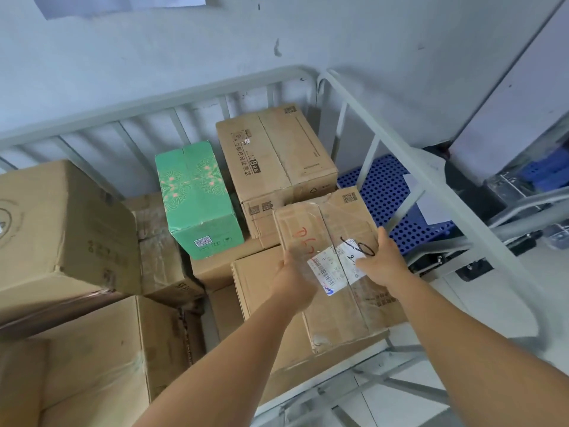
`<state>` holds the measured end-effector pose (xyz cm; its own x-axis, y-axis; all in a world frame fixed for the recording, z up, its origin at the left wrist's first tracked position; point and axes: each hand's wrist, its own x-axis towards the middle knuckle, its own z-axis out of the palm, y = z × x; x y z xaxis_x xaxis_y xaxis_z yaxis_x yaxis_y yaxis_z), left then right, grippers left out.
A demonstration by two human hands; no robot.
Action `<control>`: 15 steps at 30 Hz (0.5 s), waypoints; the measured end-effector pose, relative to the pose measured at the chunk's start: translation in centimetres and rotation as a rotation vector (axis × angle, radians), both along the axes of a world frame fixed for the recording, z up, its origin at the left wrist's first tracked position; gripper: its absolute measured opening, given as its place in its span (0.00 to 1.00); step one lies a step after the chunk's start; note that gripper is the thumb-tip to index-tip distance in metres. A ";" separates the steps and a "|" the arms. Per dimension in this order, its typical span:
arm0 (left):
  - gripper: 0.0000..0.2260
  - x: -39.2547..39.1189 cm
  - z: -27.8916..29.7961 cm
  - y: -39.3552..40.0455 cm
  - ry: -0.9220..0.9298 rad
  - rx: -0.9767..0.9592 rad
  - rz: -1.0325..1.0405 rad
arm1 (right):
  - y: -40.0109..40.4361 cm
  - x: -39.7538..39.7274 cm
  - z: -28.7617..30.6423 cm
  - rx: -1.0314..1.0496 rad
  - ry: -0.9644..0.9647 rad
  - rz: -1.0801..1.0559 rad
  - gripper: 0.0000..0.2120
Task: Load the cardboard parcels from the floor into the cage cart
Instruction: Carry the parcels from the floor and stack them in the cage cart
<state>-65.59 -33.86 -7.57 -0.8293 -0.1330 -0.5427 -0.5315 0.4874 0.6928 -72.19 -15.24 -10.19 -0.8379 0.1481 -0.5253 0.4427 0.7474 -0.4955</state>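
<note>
Head view. Both arms reach forward from 6 o'clock into the cage cart [400, 167], whose pale metal rails run along the wall at 11 o'clock and down the side toward 4 o'clock.

The taped parcel [332, 260], a flat cardboard box wrapped in clear tape, lies just right of centre with a white shipping label [335, 266] and red and black handwriting on its top face. It sits on a larger brown box [264, 291] inside the cart.

The left hand [292, 272] holds the parcel's left edge; its fingers wrap under the edge and are mostly hidden. The right hand [383, 260] lies on the parcel's right part, its thumb extended along the top toward 12 o'clock and the palm partly covering the label; how far its fingers curl over the far side cannot be told.

At 12 o'clock from the parcel stands a printed brown carton [274, 155], touching the parcel's far end. At 10 o'clock stands a green box [197, 195] with a floral pattern. Further brown cartons [61, 226] fill the cart from 9 to 7 o'clock.

Outside the rail at 2 o'clock lies a blue perforated pallet [381, 195].
</note>
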 end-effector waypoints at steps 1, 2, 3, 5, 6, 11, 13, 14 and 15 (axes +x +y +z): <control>0.28 0.0 -0.1 0.1 -0.004 0.013 -0.003 | 0.2 -0.2 -0.5 -0.008 0.004 0.001 0.44; 0.29 0.1 -0.2 0.1 -0.009 0.028 -0.008 | 0.3 -0.3 -0.8 -0.008 0.002 0.009 0.42; 0.31 0.1 -0.4 0.1 -0.014 0.040 -0.013 | 0.5 -0.5 -1.5 -0.012 0.003 0.022 0.41; 0.34 0.1 -0.7 -0.1 -0.023 0.073 -0.030 | 0.5 -0.4 -2.2 -0.018 0.001 0.044 0.40; 0.34 0.1 -0.9 -0.3 -0.025 0.082 -0.040 | 0.4 -0.3 -2.3 -0.016 0.003 0.052 0.40; 0.37 0.8 -1.1 -1.6 -0.068 0.052 -0.093 | -1.1 0.5 -2.0 0.152 -0.013 0.154 0.41; 0.36 1.3 -0.7 -2.5 -0.092 -0.027 -0.142 | -2.4 1.3 -1.4 0.266 0.035 0.192 0.39; 0.36 1.5 -0.5 -3.0 -0.095 -0.071 -0.165 | -3.2 1.8 -0.8 0.306 0.063 0.204 0.38; 0.35 1.9 -0.2 -3.7 -0.088 -0.105 -0.178 | -4.2 2.2 -0.5 0.324 0.087 0.215 0.37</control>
